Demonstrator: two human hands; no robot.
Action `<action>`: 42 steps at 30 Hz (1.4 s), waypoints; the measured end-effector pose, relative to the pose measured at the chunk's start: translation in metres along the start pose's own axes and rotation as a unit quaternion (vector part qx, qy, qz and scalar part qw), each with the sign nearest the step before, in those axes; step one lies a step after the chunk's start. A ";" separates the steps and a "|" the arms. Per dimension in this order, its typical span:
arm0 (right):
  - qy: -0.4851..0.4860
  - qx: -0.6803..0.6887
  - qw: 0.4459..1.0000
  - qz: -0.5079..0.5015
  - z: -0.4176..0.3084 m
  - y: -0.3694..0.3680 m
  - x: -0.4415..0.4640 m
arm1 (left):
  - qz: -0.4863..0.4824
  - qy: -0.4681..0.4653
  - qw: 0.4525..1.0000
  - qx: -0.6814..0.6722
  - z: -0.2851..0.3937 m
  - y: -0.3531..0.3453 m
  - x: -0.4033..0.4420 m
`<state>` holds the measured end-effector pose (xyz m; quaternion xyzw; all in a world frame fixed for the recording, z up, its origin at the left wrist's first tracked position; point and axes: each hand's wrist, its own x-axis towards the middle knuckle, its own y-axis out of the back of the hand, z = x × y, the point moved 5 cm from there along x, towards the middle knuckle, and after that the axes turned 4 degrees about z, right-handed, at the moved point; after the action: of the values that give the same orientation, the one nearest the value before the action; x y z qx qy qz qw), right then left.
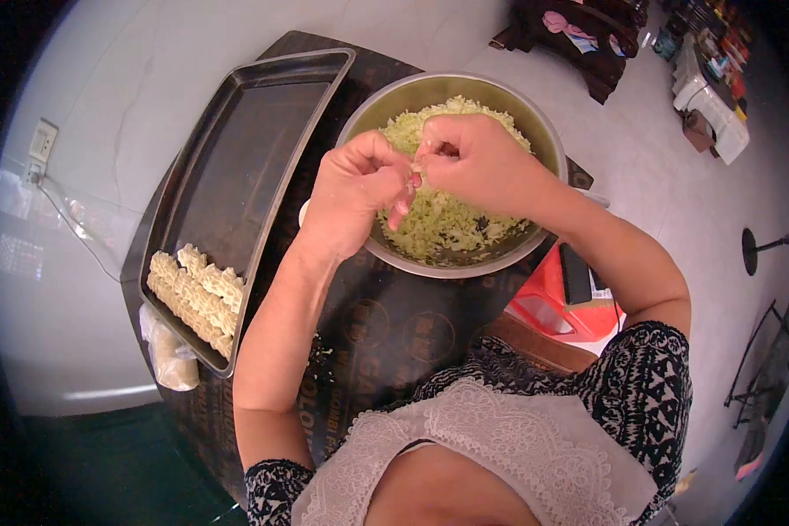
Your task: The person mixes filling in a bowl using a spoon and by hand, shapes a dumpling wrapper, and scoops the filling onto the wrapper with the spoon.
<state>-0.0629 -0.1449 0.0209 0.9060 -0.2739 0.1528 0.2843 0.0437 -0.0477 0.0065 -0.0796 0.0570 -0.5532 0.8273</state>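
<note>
Left hand [346, 195] and right hand [480, 162] are pinching fingers [373, 149] closed around a pale piece [416, 167] over the twelve-o'clock bowl [543, 140], presumably for catching crumbs.

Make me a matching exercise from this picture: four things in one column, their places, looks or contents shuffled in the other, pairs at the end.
1. metal bowl
2. pale pleated pieces
3. long tray
4. red plastic item

A. beyond the right edge of the table
B. holding chopped greens
C. dark and rectangular
D. in rows at the tray's near end

Pairs: 1-B; 2-D; 3-C; 4-A
</note>
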 end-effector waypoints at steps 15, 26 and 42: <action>0.075 -0.090 0.992 0.050 -0.006 -0.003 -0.004 | 0.006 0.037 0.997 -0.066 0.000 0.003 0.002; 0.215 -0.254 0.942 0.045 -0.026 -0.010 -0.010 | 0.016 0.057 0.998 -0.021 -0.002 0.002 0.002; -0.025 -0.011 0.997 -0.073 -0.006 0.014 -0.003 | -0.001 0.052 0.998 -0.020 -0.002 -0.002 -0.001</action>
<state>-0.0738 -0.1497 0.0306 0.9239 -0.2158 0.1063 0.2975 0.0412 -0.0476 0.0050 -0.0672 0.1112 -0.5564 0.8207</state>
